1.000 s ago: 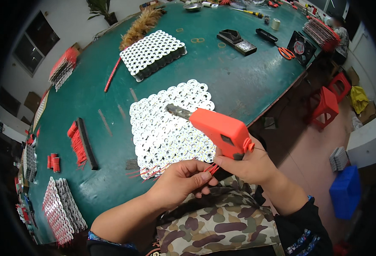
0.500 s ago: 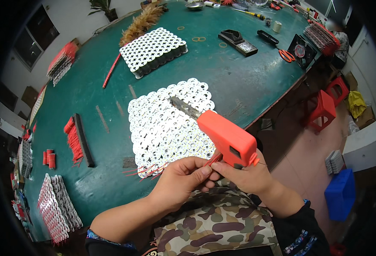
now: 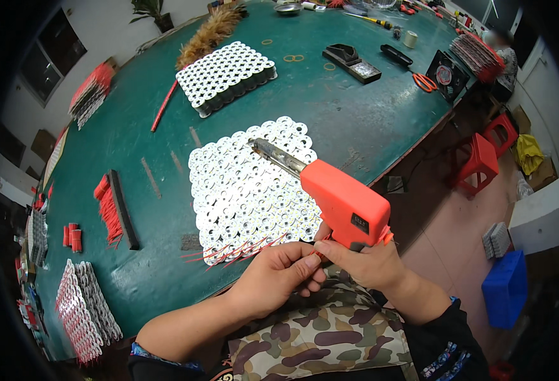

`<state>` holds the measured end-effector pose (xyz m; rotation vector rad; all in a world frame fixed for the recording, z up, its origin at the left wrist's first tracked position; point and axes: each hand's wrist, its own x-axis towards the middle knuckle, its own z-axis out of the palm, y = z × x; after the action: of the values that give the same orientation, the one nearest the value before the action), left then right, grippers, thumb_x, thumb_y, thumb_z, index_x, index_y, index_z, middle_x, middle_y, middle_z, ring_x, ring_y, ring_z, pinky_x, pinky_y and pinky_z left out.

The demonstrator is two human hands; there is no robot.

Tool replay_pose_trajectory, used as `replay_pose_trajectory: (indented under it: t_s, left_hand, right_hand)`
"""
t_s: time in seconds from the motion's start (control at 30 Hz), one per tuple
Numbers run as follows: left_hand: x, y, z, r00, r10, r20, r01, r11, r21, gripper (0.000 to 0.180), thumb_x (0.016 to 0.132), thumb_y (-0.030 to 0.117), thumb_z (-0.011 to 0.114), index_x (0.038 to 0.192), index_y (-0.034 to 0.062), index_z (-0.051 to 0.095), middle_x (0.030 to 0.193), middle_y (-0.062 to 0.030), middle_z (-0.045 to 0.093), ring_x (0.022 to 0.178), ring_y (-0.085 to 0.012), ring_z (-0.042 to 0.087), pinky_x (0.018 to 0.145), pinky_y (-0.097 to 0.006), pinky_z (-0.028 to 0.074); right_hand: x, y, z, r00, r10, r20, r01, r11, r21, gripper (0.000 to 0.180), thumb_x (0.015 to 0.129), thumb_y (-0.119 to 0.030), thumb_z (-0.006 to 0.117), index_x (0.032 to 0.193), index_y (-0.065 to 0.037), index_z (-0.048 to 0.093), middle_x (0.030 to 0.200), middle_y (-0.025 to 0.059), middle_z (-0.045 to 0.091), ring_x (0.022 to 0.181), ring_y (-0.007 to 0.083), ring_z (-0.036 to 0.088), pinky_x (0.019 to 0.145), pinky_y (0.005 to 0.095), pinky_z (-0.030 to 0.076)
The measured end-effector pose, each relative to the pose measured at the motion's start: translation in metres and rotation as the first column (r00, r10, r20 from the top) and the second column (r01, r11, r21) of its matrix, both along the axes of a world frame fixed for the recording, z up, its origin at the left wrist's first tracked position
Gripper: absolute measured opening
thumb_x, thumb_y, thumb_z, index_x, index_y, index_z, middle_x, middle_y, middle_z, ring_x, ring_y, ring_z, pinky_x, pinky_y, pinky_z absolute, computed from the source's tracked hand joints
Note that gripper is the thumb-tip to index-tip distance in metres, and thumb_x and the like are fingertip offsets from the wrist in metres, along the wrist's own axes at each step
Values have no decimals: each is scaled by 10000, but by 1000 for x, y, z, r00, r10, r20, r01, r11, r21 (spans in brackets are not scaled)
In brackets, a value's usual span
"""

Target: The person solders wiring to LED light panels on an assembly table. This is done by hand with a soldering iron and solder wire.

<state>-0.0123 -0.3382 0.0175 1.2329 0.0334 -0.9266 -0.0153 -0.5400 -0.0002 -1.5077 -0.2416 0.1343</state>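
Note:
My right hand (image 3: 373, 265) is wrapped round the handle of a red soldering gun (image 3: 346, 200). The gun's long metal barrel slants to the far left, over a panel of joined white round circuit boards (image 3: 254, 190) on the table. Closed in a pinch, my left hand (image 3: 284, 273) holds a small bunch of thin red wires (image 3: 318, 254) right beside my right thumb and fingertips. Several more red wires (image 3: 232, 254) lie across the panel's near edge, close to my left hand. My fingers partly hide the wire ends and the gun's grip.
Beyond the panel stands a stack of white round-board panels (image 3: 229, 73) beside a feather duster (image 3: 213, 32). To the left lie red wire bundles (image 3: 106, 206), a dark bar (image 3: 123, 209) and leaning panels (image 3: 86, 311). Orange-handled scissors (image 3: 425, 82) and a black holder (image 3: 352, 63) sit far right.
The soldering gun has shifted slightly to the right and nearer me. More red wires now lie spread along the near edge of the panel. Both hands keep nearly the same place.

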Motion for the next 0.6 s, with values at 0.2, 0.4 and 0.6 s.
replay_pose_trajectory:
  t_s: [0.2,0.4,0.6]
  left_hand:
    - [-2,-1,-3,999,-35,29,35,999,15,250,1092,206,491,1164,5,621,950,-21,650,808,-72,598,744,-242,535]
    - [-3,0,-8,998,36,50,-33,998,-54,238,1096,196,472,1155,12,611,960,-36,656,829,-101,630,748,-262,543]
    - [-3,-3,-2,997,-30,70,28,999,27,244,1096,196,473,1185,13,607,991,-42,666,857,-124,650,761,-276,548]
  right_hand:
    - [-1,3,-2,999,-38,11,38,997,63,346,891,11,731,1192,5,560,1017,71,670,964,116,657,833,284,552]
    - [-2,2,-2,1000,-27,-15,29,990,135,459,890,1,739,1294,1,521,1017,67,669,961,104,646,841,282,541]
    - [-1,0,-3,999,-19,45,19,1000,-3,521,893,-5,735,1357,2,498,1011,66,671,943,101,645,829,276,538]
